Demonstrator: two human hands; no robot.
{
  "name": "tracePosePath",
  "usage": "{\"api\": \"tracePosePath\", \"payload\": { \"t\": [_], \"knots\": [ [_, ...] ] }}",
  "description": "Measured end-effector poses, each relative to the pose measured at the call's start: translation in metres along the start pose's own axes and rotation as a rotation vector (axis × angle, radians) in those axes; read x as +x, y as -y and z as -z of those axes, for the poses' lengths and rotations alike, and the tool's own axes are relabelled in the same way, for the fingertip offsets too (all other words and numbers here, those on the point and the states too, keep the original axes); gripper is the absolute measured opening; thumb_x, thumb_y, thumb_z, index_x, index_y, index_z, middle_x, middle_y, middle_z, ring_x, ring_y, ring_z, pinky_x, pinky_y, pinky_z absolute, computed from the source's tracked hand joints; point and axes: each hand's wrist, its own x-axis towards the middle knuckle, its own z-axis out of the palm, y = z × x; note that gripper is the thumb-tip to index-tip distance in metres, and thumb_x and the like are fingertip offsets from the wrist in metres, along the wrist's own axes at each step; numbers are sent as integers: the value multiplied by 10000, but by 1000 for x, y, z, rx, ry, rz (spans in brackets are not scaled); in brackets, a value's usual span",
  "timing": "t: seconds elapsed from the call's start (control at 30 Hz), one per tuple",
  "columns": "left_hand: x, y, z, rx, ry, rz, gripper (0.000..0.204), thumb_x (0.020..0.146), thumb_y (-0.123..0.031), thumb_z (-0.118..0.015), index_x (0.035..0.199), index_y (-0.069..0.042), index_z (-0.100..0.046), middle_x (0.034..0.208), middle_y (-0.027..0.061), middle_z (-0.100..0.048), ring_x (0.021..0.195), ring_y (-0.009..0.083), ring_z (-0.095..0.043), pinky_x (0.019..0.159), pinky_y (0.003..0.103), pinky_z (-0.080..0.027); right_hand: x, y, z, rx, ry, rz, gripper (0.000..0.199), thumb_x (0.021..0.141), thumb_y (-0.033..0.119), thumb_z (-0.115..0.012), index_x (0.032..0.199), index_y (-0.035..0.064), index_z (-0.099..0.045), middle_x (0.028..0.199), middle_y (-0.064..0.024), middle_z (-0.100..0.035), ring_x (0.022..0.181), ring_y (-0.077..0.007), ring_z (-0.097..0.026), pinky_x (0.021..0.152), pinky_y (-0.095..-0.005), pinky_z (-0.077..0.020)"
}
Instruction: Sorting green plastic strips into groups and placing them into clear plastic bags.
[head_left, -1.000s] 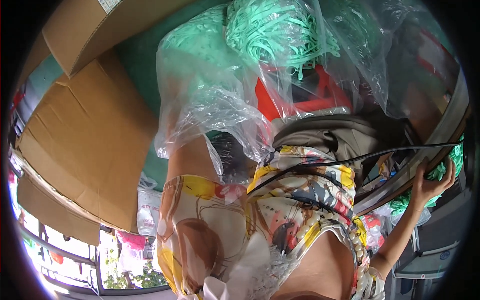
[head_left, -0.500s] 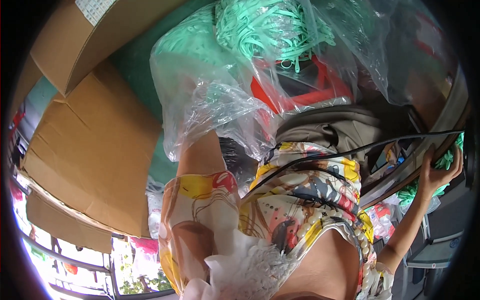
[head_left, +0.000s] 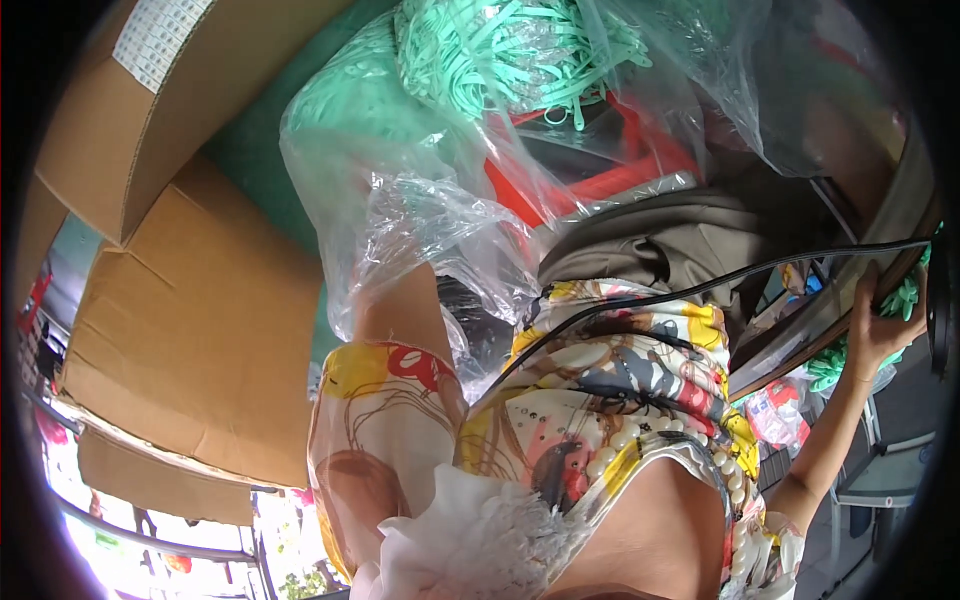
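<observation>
My left forearm (head_left: pixel 405 315) reaches into a clear plastic bag (head_left: pixel 340 170), whose crinkled film hides the hand and its fingers. Behind the film lie mint-green straps, and a looped heap of the same straps (head_left: pixel 510 60) sits beside it at the top. Far to the right, my right hand (head_left: pixel 880 330) is closed around a bunch of mint-green straps (head_left: pixel 903 297), thumb on one side and fingers on the other. More straps (head_left: pixel 828 365) hang below the table edge by that wrist.
Cardboard boxes (head_left: pixel 200 330) stand at the left. A red-framed bin (head_left: pixel 630 185) sits under the strap heap, beside dark folded cloth (head_left: pixel 680 230). A black cable (head_left: pixel 700 290) crosses before my body. A metal-framed chair (head_left: pixel 890 480) stands at the lower right.
The whole view has shifted slightly, so the bag and strap heap sit further left. My right hand still grips the straps near the right rim; my left forearm stays in the bag.
</observation>
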Motion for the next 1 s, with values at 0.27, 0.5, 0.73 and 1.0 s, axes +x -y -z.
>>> {"api": "tracePosePath", "payload": {
  "t": [0.27,0.5,0.73,1.0],
  "knots": [
    [-12,2,11,-30,-5,39,422,663,-203,-698,1049,-67,-593,960,95,-623,875,229,-596,806,361,-455,5,0,-1,-12,-18,-7,484,649,97,-779,1051,-58,-558,1001,-171,-584,872,-269,-579,818,-342,-445],
    [-19,7,-1,-90,9,62,428,662,-205,-700,1052,-67,-592,964,94,-622,881,229,-595,811,362,-452,5,-1,-2,39,-32,-8,493,646,90,-778,1058,-60,-555,1003,-168,-579,883,-264,-573,797,-331,-455],
    [-19,7,-8,-143,31,71,433,660,-207,-702,1055,-66,-592,969,94,-621,886,230,-594,816,362,-450,5,4,-3,-16,-29,-3,509,648,75,-773,1081,-53,-538,1015,-165,-574,883,-257,-574,801,-330,-454],
    [-11,4,-14,-169,92,69,440,659,-209,-704,1059,-66,-591,973,94,-621,893,230,-593,821,363,-448,-2,-9,-5,223,-10,-74,440,667,-3,-734,1062,-53,-545,978,-135,-611,824,-187,-607,761,-280,-483]
  ]
}}
